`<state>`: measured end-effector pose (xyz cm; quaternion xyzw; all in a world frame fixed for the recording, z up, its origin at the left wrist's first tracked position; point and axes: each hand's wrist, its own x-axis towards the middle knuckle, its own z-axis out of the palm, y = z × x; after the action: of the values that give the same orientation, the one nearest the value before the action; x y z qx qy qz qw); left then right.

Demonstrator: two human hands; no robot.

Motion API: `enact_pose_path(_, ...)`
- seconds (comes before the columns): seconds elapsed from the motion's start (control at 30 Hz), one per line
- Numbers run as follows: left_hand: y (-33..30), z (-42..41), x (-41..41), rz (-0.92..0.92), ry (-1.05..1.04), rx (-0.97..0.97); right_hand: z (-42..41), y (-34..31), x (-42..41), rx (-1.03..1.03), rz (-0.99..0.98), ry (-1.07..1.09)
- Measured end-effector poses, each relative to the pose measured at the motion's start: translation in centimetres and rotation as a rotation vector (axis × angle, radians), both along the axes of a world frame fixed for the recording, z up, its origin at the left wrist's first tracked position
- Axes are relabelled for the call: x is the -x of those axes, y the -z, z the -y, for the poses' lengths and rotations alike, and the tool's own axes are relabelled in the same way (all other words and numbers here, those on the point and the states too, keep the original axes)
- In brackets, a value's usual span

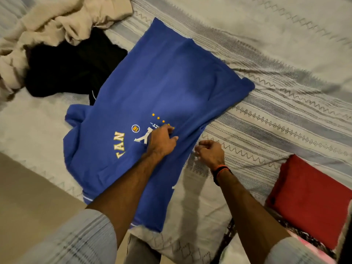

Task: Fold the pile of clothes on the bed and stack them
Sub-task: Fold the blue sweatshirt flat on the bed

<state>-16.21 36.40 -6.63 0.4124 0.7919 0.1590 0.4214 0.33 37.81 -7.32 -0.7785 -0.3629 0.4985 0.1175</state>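
Head view, looking down at the bed (276, 60), covered in a pale spread with grey-blue woven stripes and zigzag bands.

Blue sweatshirt (156, 88) lies flat across the middle of the spread, front up, partly folded. The yellow-and-white lettering and a row of small yellow stars read upside down from here. One sleeve is bunched at its left edge, and the ribbed hem with white stripes sits near the mattress edge.

Left hand (162, 140) rests on the sweatshirt right over the lettering, fingers curled and pinching a ridge of the blue fabric. Forearm stretches across the lower part of the garment; a light plaid sleeve (80, 239) is pushed up to the elbow.

Right hand (209, 151) is just beside the sweatshirt's right edge, over the bedspread, fingers curled inward. Frame is blurred there, so I cannot tell whether it grips the cloth edge or nothing. A dark and orange wristband (222, 171) sits on that wrist.

Unfolded pile sits upper left: a black garment (72, 69) touching the sweatshirt's left side, partly tucked under it, and a crumpled beige garment (57, 21) heaped behind and over the black one.

Lower right: a folded red garment (312, 199) lies on top of a pink patterned piece (308, 244), well apart from the sweatshirt.
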Motion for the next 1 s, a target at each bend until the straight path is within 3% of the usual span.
enact_pose_path(0.23,1.9,-3.8,-0.2,-0.037,0.101,0.022,-0.9,1.9,2.0,-0.049,0.027,0.089)
enact_pose_path(0.43,2.0,-4.7,1.0,-0.217,-0.035,0.019,0.0,2.3,0.6,-0.050,0.168,0.190)
enact_pose_path(0.57,1.7,-4.9,1.0,-0.272,0.032,0.047,-0.1,2.2,0.7,-0.021,0.158,0.209)
enact_pose_path(0.7,1.7,-5.3,1.1,-0.198,0.147,0.023,-0.4,1.9,0.4,-0.028,0.127,0.216)
enact_pose_path(1.0,0.7,-9.8,-1.5,0.017,0.165,-0.100,-4.5,0.5,-1.6,-0.130,0.051,0.268)
